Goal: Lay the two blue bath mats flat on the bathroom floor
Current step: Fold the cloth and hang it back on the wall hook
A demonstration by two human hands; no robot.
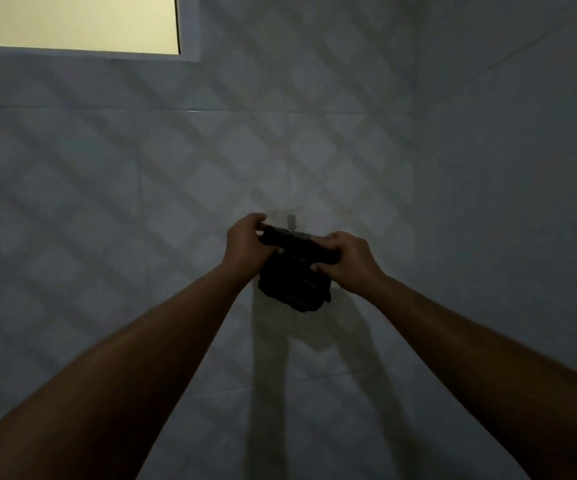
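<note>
A dark bundle of cloth [294,285] hangs bunched against the tiled wall, right under a small wall hook [291,220]. In this dim light its colour looks almost black, so I cannot tell whether it is one mat or two. My left hand [247,242] grips the bundle's upper left edge. My right hand [344,259] grips its upper right part, fingers curled into the fabric. Both arms reach forward and up. The floor is out of sight.
A pale tiled wall [141,202] with a diamond pattern fills the view. A lit window [72,22] sits at the top left. A wall corner [508,60] runs diagonally at the upper right.
</note>
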